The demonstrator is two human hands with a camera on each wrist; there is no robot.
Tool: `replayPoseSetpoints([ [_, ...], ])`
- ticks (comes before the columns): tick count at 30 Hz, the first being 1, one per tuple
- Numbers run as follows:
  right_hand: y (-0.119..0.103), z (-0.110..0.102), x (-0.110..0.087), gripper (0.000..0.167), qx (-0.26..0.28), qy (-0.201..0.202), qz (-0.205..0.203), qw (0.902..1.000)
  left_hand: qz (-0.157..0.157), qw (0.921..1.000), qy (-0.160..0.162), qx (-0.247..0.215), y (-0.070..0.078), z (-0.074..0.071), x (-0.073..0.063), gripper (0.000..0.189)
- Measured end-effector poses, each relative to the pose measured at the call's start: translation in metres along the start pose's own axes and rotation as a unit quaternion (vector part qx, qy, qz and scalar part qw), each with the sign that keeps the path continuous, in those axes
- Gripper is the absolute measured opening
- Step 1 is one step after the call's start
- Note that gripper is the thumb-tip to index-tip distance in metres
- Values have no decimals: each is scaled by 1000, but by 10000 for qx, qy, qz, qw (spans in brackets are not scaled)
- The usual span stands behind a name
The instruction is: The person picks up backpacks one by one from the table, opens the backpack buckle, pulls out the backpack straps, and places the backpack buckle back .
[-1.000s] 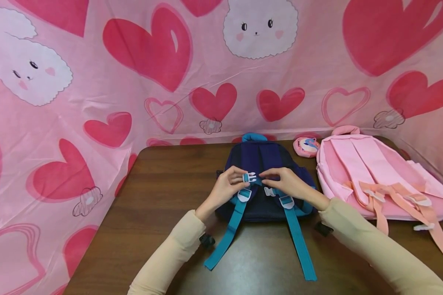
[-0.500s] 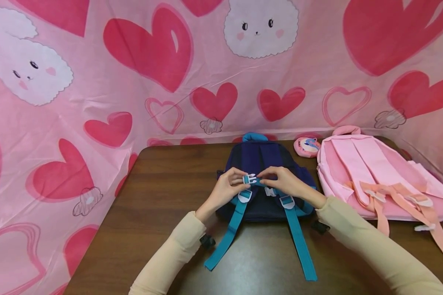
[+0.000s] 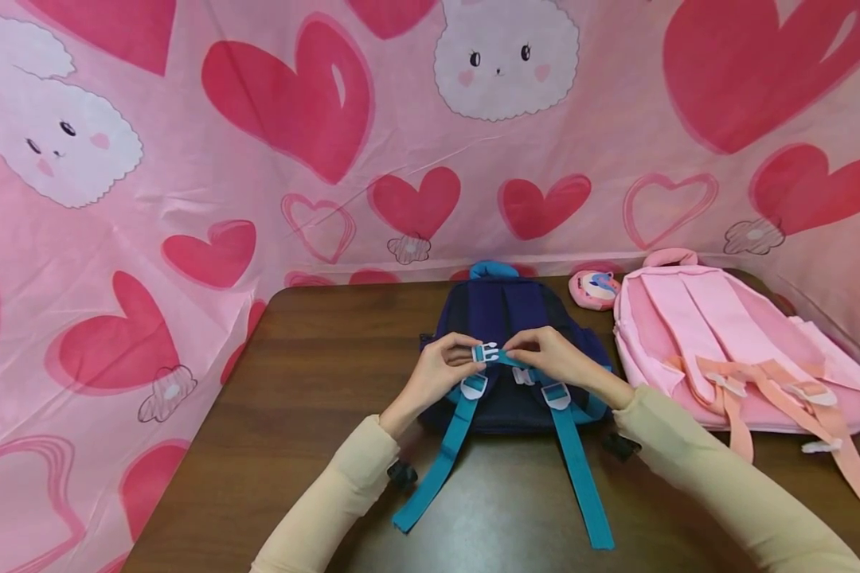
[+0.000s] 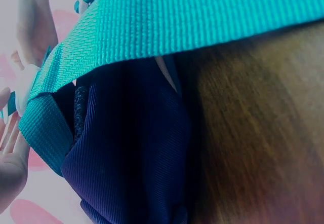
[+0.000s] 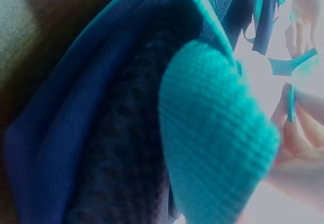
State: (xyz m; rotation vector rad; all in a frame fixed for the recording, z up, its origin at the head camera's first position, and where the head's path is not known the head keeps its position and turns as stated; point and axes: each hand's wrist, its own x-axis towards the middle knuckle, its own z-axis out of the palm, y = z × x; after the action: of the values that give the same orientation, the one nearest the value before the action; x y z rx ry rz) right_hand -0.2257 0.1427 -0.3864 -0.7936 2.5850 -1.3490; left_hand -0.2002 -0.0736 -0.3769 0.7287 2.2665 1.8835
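A navy backpack (image 3: 489,302) lies on the table with its shoulder straps up. Above its middle, my left hand (image 3: 440,368) pinches a white pronged buckle half (image 3: 486,352) between thumb and fingers, the prongs pointing right. Just right of it, my right hand (image 3: 555,358) pinches the teal webbing (image 3: 506,358) that runs from this buckle half. Below the right fingers rests the white socket half (image 3: 522,376), apart from the prongs. Two teal strap tails (image 3: 440,469) hang from white adjusters (image 3: 556,395) onto the table. Teal webbing (image 4: 152,26) covers much of the left wrist view.
To the right lies a pink backpack (image 3: 688,334) with peach straps (image 3: 741,430). A small round pink pouch (image 3: 593,290) sits between the bags at the back. The brown wooden table (image 3: 315,382) ends at a pink heart-print cloth (image 3: 315,119) behind and left.
The right fingers have moved slightly left and now pinch the webbing beside the prongs; a second ago they were a little apart from the buckle. The left hand keeps its grip.
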Motion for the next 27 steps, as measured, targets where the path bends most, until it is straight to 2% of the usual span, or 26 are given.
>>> replayPoseSetpoints([
  [10, 2, -2, -1, 18, 230, 17, -11, 9997, 301, 9995, 95, -5, -2, 1, 1, 29],
  [18, 1, -2, -2, 18, 229, 34, 83, 9997, 279, 9995, 2, 122, -2, 3, 2, 30],
  [27, -1, -1, -1, 20, 367, -38, 110, 9993, 614, 9934, -31, 966, 2, 5, 1, 28],
])
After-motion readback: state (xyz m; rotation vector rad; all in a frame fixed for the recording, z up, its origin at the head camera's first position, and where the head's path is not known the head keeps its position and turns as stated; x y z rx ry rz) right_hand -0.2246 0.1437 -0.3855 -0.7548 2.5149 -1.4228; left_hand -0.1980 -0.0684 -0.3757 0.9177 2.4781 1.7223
